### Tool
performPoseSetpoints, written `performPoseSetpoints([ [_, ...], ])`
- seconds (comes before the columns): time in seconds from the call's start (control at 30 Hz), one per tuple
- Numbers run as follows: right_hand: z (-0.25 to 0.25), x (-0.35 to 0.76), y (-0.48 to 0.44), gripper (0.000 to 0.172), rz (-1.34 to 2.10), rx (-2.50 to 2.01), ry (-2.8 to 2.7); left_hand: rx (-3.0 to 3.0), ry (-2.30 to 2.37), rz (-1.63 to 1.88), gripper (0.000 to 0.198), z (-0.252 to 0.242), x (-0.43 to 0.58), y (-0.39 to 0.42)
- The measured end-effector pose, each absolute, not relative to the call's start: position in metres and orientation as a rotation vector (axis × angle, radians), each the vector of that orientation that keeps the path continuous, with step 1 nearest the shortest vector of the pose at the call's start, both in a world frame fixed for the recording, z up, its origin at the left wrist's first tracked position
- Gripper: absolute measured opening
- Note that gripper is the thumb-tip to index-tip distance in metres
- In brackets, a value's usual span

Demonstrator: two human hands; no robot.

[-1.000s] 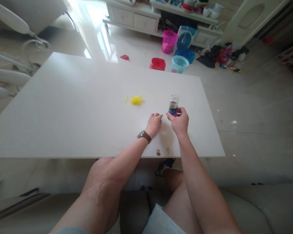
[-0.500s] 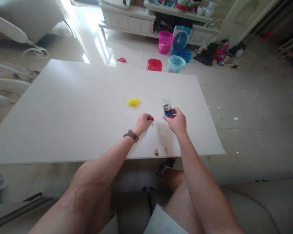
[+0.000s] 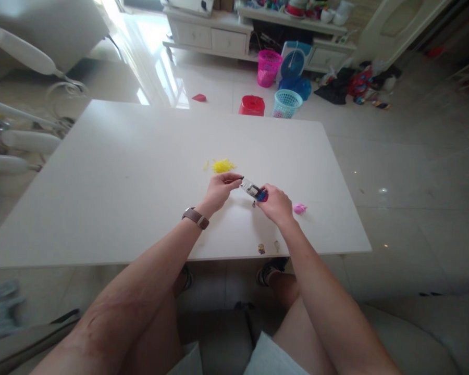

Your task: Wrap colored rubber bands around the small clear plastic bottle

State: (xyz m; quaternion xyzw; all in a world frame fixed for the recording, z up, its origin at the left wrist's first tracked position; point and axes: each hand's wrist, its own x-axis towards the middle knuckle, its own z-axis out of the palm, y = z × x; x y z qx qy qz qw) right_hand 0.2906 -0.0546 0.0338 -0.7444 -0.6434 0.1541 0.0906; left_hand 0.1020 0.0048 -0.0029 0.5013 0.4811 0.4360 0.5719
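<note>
My right hand (image 3: 276, 203) is wrapped round the bottom of a small clear jar (image 3: 251, 189) with blue and pink at its base. The jar is tilted, its mouth towards my left hand (image 3: 221, 189). The fingers of my left hand are pinched at the jar's mouth on something small and dark that I cannot make out. Just behind my left hand lies a heap of small yellow pieces (image 3: 223, 166). A tiny dark item (image 3: 254, 204) rests on the table below the jar. To the right of my right hand is a pink object (image 3: 299, 209).
On the white table (image 3: 140, 208), a small yellow-and-blue figure (image 3: 261, 249) and a small pale piece (image 3: 277, 246) lie near the front edge. Beyond the table stand a red stool (image 3: 252, 105), a light-blue basket (image 3: 287, 103) and a pink basket (image 3: 269, 68).
The jar has gone from upright to tilted, its mouth now towards my left hand. My left hand has moved up to that mouth. The pink object beside my right hand has come into sight.
</note>
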Motion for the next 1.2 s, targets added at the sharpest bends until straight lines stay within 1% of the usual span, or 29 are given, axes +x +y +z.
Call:
performPoseSetpoints([
  [0.13,0.034,0.279,-0.051,0.029,0.410,-2.207,-1.950,1.427,1.183,0.912,0.017,0.008,0.089,0.009],
  [0.27,0.033,0.272,-0.052,0.025,0.361,-2.193,-1.993,1.568,1.214,0.803,0.013,0.017,0.076,0.012],
  [0.43,0.032,0.267,-0.058,0.022,0.300,-2.115,-2.072,1.571,1.255,0.800,0.006,0.021,0.071,0.011],
  [0.63,0.034,0.268,-0.062,0.021,0.301,-2.099,-2.078,1.624,1.310,0.855,0.014,0.022,0.074,0.008],
  [0.8,0.035,0.274,-0.060,0.023,0.322,-2.138,-2.021,1.630,1.200,0.868,0.003,0.022,0.082,0.006],
  [0.93,0.035,0.278,-0.059,0.024,0.343,-2.169,-1.996,1.601,1.073,0.905,0.010,0.016,0.089,0.008],
  [1.0,0.035,0.279,-0.059,0.024,0.354,-2.177,-1.988,1.611,1.041,0.943,0.011,0.012,0.091,0.009],
  [1.1,0.036,0.280,-0.059,0.024,0.373,-2.178,-1.977,1.586,1.065,1.015,0.011,0.010,0.091,0.011],
  [1.2,0.037,0.280,-0.059,0.025,0.394,-2.162,-1.973,1.533,1.131,1.051,0.017,0.011,0.091,0.013],
])
